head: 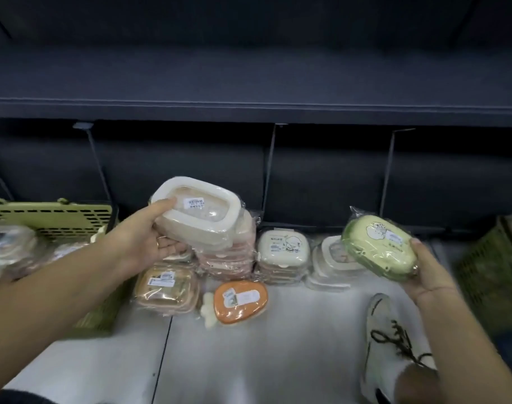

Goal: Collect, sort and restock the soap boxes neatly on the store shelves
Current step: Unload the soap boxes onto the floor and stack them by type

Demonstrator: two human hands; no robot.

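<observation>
Far left, a green basket (49, 220) sits on the floor; beside it the left hand (149, 237) grips a cream soap box (196, 220), thumb on the lid and fingers curled beneath, the box jutting right of the palm over a pink stack (228, 258). On the floor (278, 345) below the dark shelf (249, 109): brown stack (164, 290), orange box (240, 301), cream stack (282, 252), white stack (327, 263). The right hand (426, 272) holds a green soap box (377, 246) by its right end, fingers curled round it, the box tilted up-left of the palm, above a white shoe (386, 345).

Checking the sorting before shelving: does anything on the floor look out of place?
Yes: the orange carrot-shaped soap box lies alone and tilted on the white floor, in front of the stacked boxes.
</observation>
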